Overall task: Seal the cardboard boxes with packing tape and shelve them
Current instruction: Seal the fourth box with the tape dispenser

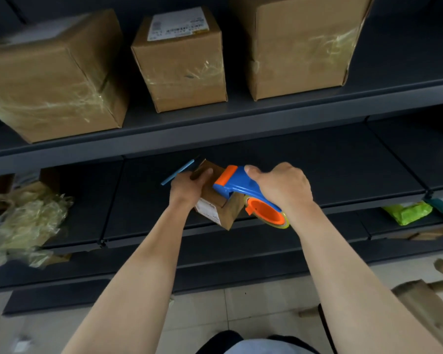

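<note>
- Pale tiles of the floor (241, 307) lie nearest, with a wooden stool (425, 302) at the right edge.
- Two bare forearms reach forward from the bottom of the view toward dark metal shelving.
- The left hand (187, 187) grips a small cardboard box (215, 198), with the thumb laid across its top and the fingers curled round its left side.
- That box is tilted and has a white label (207, 210) on its near face. It sits over the front part of the lower shelf (317, 162); whether it rests on the shelf cannot be told.
- The right hand (284, 187) is wrapped round the handle of a blue and orange tape dispenser (238, 185), thumb on top. The dispenser's orange front end lies against the top of the box.
- The tape roll (287, 223), on its orange hub, hangs just beside the box's right side.
- A thin blue stick (178, 172) shows just beyond the left hand; whether the hand holds it cannot be told.
- Crumpled clear plastic (23, 221) is heaped at the far left, and a green packet (407, 213) lies at the far right.
- Farthest, on the upper shelf (266, 111), three taped boxes stand apart: a large left box (54, 77), a middle box (179, 65) with a white label on top, and a tall right box (299, 44).
</note>
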Motion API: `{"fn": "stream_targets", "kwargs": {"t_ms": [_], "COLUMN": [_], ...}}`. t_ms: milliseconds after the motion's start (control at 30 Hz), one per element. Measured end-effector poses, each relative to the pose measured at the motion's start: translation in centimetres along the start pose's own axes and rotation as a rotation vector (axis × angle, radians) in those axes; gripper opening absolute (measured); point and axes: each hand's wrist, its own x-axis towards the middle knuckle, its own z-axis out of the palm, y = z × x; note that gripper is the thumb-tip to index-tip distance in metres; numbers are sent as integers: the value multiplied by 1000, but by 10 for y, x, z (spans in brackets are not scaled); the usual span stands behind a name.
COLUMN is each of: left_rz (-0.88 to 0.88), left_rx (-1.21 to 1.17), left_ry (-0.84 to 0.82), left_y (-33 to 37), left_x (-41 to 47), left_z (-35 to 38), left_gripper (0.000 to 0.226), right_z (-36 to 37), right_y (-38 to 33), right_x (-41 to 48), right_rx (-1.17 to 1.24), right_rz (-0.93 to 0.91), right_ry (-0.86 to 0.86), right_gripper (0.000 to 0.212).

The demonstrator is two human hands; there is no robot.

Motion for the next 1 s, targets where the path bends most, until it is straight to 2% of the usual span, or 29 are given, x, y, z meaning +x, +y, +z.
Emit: {"fn": "stream_targets", "kwargs": {"t_ms": [167, 467, 733, 1000], "left_rz": [-25, 7, -25, -13], "left_rx": [31, 61, 94, 140], "left_ry": [-24, -13, -6, -1], "left_y": [6, 7, 5, 7], "left_x": [15, 24, 25, 24], "left_z": [0, 4, 6, 6], "left_gripper": [38, 38, 44, 50], "right_z": [-3, -38, 1, 17], "right_y": [6, 77, 45, 13], "right_x": [6, 0, 6, 11], "right_rx": [14, -37, -249, -436], "right_rz": [25, 200, 81, 21], "right_ry": [-55, -110, -157, 28], "right_gripper": [65, 70, 63, 58]}}
